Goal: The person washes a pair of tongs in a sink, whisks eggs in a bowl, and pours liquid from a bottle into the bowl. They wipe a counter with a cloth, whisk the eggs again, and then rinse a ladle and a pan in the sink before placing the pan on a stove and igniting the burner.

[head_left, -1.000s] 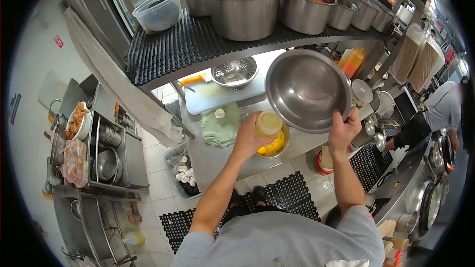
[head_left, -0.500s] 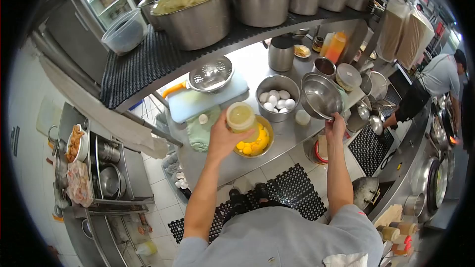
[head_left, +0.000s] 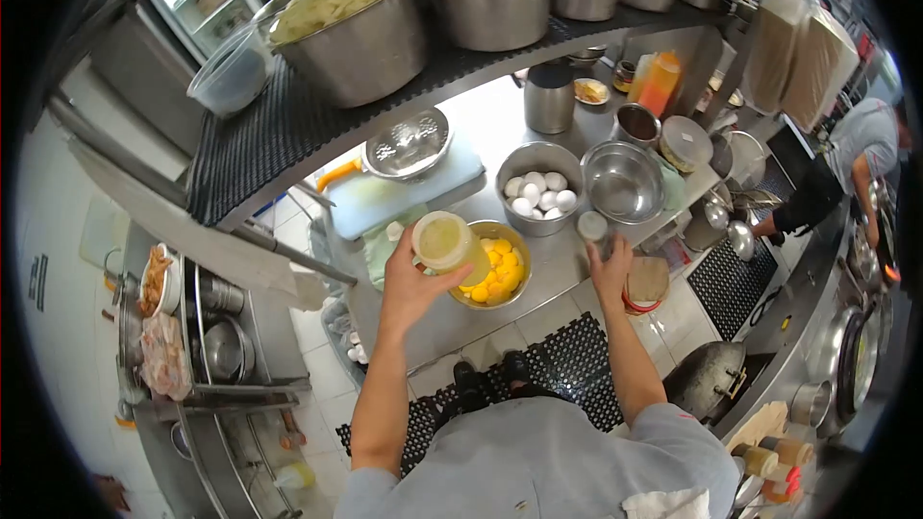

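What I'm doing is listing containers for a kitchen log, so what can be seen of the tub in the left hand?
The tub is a small round container of clear plastic with pale yellow liquid inside. Whether its top has a lid cannot be told. It is tilted and held up off the counter, with the left hand wrapped around its side from below. It sits in view against the left rim of a metal bowl of egg yolks.

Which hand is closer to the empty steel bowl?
Right. The right hand sits just in front of the empty steel bowl; the left hand is farther left, holding a plastic tub.
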The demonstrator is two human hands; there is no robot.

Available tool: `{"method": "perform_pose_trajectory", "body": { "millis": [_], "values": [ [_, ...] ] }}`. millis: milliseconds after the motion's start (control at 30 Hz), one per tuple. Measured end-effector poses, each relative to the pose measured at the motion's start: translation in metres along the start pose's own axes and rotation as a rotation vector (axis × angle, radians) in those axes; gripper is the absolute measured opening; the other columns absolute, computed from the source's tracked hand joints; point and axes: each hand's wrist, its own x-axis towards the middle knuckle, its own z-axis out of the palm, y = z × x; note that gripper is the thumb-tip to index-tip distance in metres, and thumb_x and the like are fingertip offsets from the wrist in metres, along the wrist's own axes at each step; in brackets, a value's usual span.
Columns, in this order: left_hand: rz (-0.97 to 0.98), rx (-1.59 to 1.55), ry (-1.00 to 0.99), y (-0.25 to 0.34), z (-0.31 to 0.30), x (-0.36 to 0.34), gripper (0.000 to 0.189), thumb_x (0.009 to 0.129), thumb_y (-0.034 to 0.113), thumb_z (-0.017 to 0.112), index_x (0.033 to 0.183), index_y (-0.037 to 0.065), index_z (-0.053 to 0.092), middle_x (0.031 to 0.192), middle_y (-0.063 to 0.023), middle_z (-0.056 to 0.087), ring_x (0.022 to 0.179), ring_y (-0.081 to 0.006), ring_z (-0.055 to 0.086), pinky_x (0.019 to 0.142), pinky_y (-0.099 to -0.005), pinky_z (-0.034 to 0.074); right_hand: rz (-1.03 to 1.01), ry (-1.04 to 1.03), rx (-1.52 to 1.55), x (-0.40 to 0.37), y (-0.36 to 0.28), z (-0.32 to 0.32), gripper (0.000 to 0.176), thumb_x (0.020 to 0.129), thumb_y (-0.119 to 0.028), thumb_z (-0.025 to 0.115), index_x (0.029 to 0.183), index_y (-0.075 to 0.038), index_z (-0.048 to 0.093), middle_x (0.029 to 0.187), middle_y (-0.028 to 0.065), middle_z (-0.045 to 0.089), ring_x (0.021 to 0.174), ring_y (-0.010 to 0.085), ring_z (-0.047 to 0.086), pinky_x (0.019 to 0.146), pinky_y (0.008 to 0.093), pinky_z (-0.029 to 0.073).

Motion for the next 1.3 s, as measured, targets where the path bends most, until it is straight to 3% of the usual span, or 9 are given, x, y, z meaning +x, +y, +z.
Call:
{"method": "perform_pose_trajectory", "body": {
  "millis": [100,233,333,433,533,667,767,867,1300],
  "values": [
    [-0.016,0.012,0.009,0.004,-0.006,-0.006,0.071,0.066,0.014,0.086,0.126,0.005,0.049,0.119,-0.007,0.06,0.109,-0.0164,0.059,0.093,-0.0338,0.05,-0.026,-0.072,-0.317,0.0,-0.031,0.005,0.086,0.069,-0.054,0.074,0.135,-0.006,0.045,0.131,0.0149,0.05,0.117,0.0365,0.043,0.092,0.0546,0.032],
    [-0.016,-0.028,0.025,0.003,-0.014,-0.014,0.073,0.066,0.015,0.086,0.128,0.005,0.048,0.12,-0.0066,0.059,0.111,-0.0163,0.058,0.093,-0.0339,0.05,-0.04,-0.1,-0.403,0.006,-0.04,0.007,0.075,0.069,-0.045,0.076,0.131,-0.012,0.05,0.128,0.013,0.051,0.115,0.0359,0.046,0.091,0.0528,0.036],
    [-0.045,-0.025,0.052,0.013,-0.028,-0.031,0.074,0.066,0.016,0.086,0.129,0.005,0.048,0.12,-0.0069,0.059,0.111,-0.0168,0.058,0.093,-0.0339,0.05,0.002,-0.101,-0.263,0.003,-0.028,0.004,0.064,0.069,-0.033,0.079,0.123,-0.009,0.053,0.127,0.0131,0.052,0.111,0.0319,0.052,0.089,0.0486,0.041],
    [-0.017,-0.002,0.104,0.014,-0.054,-0.049,0.075,0.065,0.016,0.086,0.128,0.004,0.048,0.119,-0.0072,0.059,0.111,-0.017,0.057,0.095,-0.0339,0.048,0.169,-0.077,0.442,-0.013,-0.04,0.001,0.063,0.069,-0.019,0.079,0.122,-0.005,0.049,0.127,0.0142,0.05,0.109,0.0275,0.055,0.09,0.0416,0.045],
    [-0.051,-0.06,0.165,0.015,-0.087,-0.082,0.074,0.064,0.013,0.086,0.126,0.003,0.048,0.118,-0.0068,0.059,0.11,-0.0162,0.057,0.095,-0.0328,0.046,-0.123,-0.408,0.966,-0.039,-0.194,-0.044,0.065,0.069,-0.009,0.076,0.124,-0.001,0.043,0.126,0.0138,0.048,0.114,0.0234,0.051,0.096,0.0374,0.043],
    [-0.003,-0.105,0.291,0.002,-0.139,-0.137,0.073,0.064,0.012,0.086,0.126,0.002,0.048,0.119,-0.0067,0.058,0.109,-0.0155,0.056,0.096,-0.0319,0.044,-0.447,-1.013,1.146,-0.092,-0.367,-0.068,0.077,0.065,-0.008,0.075,0.134,-0.005,0.04,0.127,0.0124,0.048,0.121,0.0251,0.046,0.1,0.0368,0.04],
    [0.025,-0.123,0.383,-0.01,-0.191,-0.19,0.072,0.065,0.012,0.086,0.126,0.002,0.048,0.119,-0.0069,0.057,0.109,-0.0158,0.056,0.096,-0.0318,0.044,-1.117,-1.193,0.747,-0.129,-0.469,-0.057,0.07,0.064,-0.013,0.076,0.129,-0.008,0.051,0.124,0.0144,0.05,0.119,0.0288,0.049,0.098,0.0383,0.041],
    [0.06,-0.122,0.506,-0.028,-0.251,-0.253,0.074,0.064,0.015,0.086,0.126,0.002,0.047,0.115,-0.0082,0.059,0.107,-0.0174,0.058,0.092,-0.0325,0.046,-1.349,-1.556,0.642,-0.212,-0.56,-0.042,0.058,0.066,-0.018,0.075,0.12,-0.008,0.058,0.119,0.0154,0.053,0.112,0.0314,0.053,0.096,0.0384,0.043],
    [0.013,0.184,0.993,-0.051,-0.495,-0.509,0.071,0.063,0.013,0.085,0.123,0.003,0.049,0.108,-0.0049,0.056,0.105,-0.016,0.055,0.092,-0.0314,0.044,-2.212,-1.814,0.592,-0.566,-0.809,-0.02,0.051,0.065,-0.015,0.075,0.113,-0.007,0.061,0.104,0.0128,0.061,0.095,0.0321,0.061,0.083,0.0388,0.05]
  ]
}}
